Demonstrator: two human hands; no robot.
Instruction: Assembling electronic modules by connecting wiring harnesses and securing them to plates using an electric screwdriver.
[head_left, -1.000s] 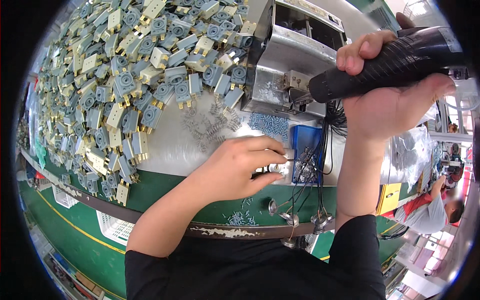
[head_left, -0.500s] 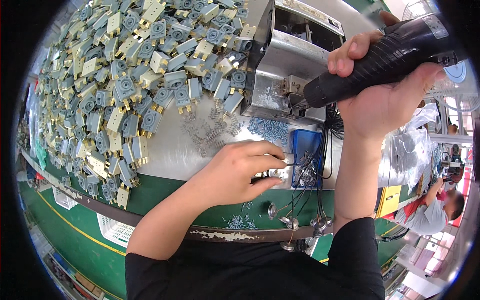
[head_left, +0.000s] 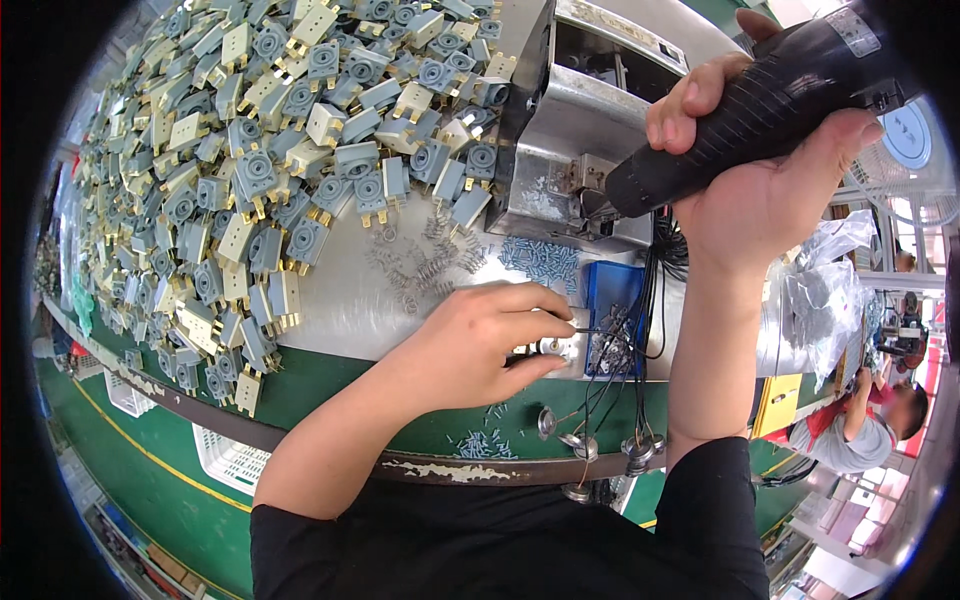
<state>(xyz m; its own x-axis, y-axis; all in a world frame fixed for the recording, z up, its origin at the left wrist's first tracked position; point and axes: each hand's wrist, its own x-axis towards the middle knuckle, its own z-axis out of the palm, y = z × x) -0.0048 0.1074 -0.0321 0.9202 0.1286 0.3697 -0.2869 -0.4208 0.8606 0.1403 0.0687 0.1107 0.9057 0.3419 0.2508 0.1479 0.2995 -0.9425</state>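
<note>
My right hand [head_left: 735,215] is wrapped round a black electric screwdriver [head_left: 755,115]. The screwdriver's tip points down-left at the front of a metal screw feeder box [head_left: 580,115]; whether it touches is too small to tell. Low over the bench, my left hand [head_left: 490,335] has its fingers closed on a small white part [head_left: 562,347], mostly hidden by the fingers. A black cable runs close to its fingertips. Just right of that hand lies a blue tray [head_left: 603,283] with small metal pieces, and behind it is a pile of small screws [head_left: 540,262].
A large heap of grey and cream switch-like housings [head_left: 255,175] covers the left bench. Loose springs [head_left: 432,252] lie before it. Black cables with round metal ends [head_left: 637,450] hang at the front edge near more screws [head_left: 485,445]. A co-worker [head_left: 860,430] sits far right.
My hands keep the same grips and nearly the same places. The view has shifted very slightly. At far right the co-worker's arm has moved a little.
</note>
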